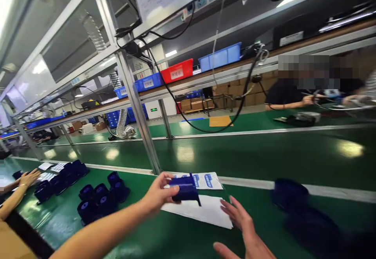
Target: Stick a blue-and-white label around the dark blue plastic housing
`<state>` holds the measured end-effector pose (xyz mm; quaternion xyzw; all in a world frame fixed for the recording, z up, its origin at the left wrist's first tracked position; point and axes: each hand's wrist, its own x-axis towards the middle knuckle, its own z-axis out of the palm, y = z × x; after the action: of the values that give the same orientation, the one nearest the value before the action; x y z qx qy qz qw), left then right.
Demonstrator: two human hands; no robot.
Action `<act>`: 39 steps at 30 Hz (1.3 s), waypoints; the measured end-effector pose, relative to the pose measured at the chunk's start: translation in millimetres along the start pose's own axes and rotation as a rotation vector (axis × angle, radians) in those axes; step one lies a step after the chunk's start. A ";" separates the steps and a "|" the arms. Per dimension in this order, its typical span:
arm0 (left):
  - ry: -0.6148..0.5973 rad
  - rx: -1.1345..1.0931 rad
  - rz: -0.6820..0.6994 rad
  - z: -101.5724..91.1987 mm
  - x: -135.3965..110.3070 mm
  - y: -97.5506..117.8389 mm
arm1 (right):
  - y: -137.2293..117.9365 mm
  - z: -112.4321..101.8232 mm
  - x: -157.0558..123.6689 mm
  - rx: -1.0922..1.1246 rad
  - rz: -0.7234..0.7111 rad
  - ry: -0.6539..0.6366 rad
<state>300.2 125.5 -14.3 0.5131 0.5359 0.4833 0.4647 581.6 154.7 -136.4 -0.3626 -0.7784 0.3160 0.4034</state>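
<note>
One co-worker's hand is at far left, beside dark blue pieces on a green bench; next comes a cluster of cup-like blue parts; then the person's left hand grips a dark blue part between thumb and fingers, over a plain white sheet and partly covering a blue-printed sheet. Farther right, the right hand has thumb and fingers spread wide, near the plain sheet's right end; at far right, more dark blue shapes are blurred.
</note>
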 end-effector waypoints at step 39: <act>-0.655 -0.798 -0.276 80.3 -31.2 -81.2 | -38.9 -23.3 -27.8 0.310 -0.003 -0.211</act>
<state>373.1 97.1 -103.1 0.3454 0.1999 0.3983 0.8259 600.9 115.7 -106.0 -0.2599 -0.7589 0.4677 0.3711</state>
